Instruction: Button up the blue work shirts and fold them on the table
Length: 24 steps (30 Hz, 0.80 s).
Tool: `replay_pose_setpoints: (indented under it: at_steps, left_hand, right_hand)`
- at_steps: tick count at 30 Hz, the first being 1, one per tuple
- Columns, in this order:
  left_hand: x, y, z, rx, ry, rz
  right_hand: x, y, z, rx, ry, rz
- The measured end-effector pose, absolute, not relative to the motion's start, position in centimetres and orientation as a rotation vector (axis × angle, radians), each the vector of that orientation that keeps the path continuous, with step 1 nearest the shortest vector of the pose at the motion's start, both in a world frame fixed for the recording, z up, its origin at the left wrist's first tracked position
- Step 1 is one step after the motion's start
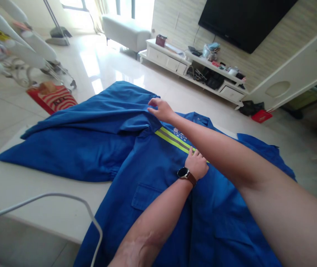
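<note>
A blue work jacket [158,159] lies spread on a white table [55,207]. It has a yellow-green and grey reflective stripe [172,139] across the chest and white lettering by the collar. My left hand [196,165], with a watch [183,172] on its wrist, rests on the jacket's chest, fingers stretched over the stripe. Crossing over it, my right arm reaches to the left. My right hand [162,110] is at the shoulder beside the sleeve [100,111], thumb and fingers apart; I cannot tell whether it touches the cloth. Part of the jacket is hidden under my arms.
A pale cable [64,195] loops over the table's near left side. Beyond on the floor are a red striped bag [58,99], a grey bench [127,31] and a white TV cabinet [169,59] holding several items. A dustpan [60,35] stands far left.
</note>
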State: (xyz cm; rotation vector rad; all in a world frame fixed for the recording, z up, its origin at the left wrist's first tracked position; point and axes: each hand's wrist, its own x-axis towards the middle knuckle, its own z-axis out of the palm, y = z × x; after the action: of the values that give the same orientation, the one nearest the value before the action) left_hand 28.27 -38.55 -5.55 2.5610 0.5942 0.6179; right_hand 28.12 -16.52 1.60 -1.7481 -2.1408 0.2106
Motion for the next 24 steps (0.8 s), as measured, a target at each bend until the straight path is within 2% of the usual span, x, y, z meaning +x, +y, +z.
replay_pose_setpoints:
  at_steps: [4,10,14,18,24]
  left_hand:
    - [28.7,-38.8,-6.3,2.542,0.604,0.661]
    - [27.7,-38.6,-5.4,2.598,0.578,0.666]
    - [27.7,-38.5,-5.0,2.611,0.56,0.569]
    - [28.3,-38.5,-5.3,2.606,0.606,0.467]
    - [28.1,-38.3,-5.6,2.649,0.54,0.549]
  right_hand:
    - [32.0,-19.2,-0.1,-2.014,-2.075,0.106]
    - [35.0,-19.6,-3.8,-2.5,-1.957,0.419]
    - [36.1,-19.0,-4.0,-2.474,-1.922,0.482]
    - [37.4,-20.3,-3.7,-2.36,-1.897,0.207]
    - [37.8,-21.1,-5.4,-2.464,-1.976,0.185]
